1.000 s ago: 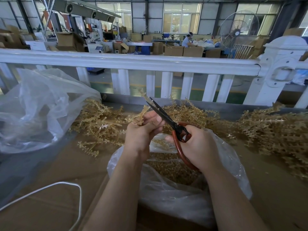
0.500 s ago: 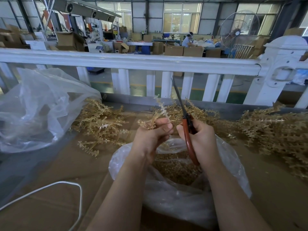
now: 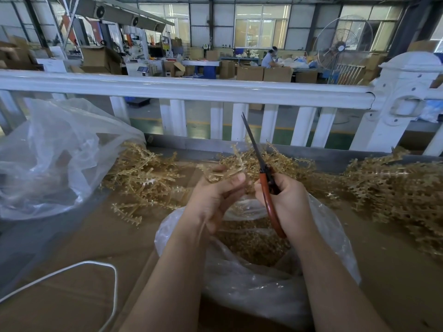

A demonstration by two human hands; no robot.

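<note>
Tan plastic sprig [image 3: 236,160], in the pinching grip of the left hand [image 3: 213,195], held over the clear bag [image 3: 251,295] so trimmings should drop in. The right hand [image 3: 286,200] clasps the scissors [image 3: 261,164], blades upright just beside it. Uncut sprigs [image 3: 143,178] heap the surface [image 3: 72,295] behind.

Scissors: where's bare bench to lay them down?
Two bare cardboard patches would take the scissors: one between the white cord, the left sprue pile and the open bag; one right of that bag, below the right sprue pile. Crowded: the back edge along the metal rim, covered in sprues, and the far left under the big clear bag.
</note>
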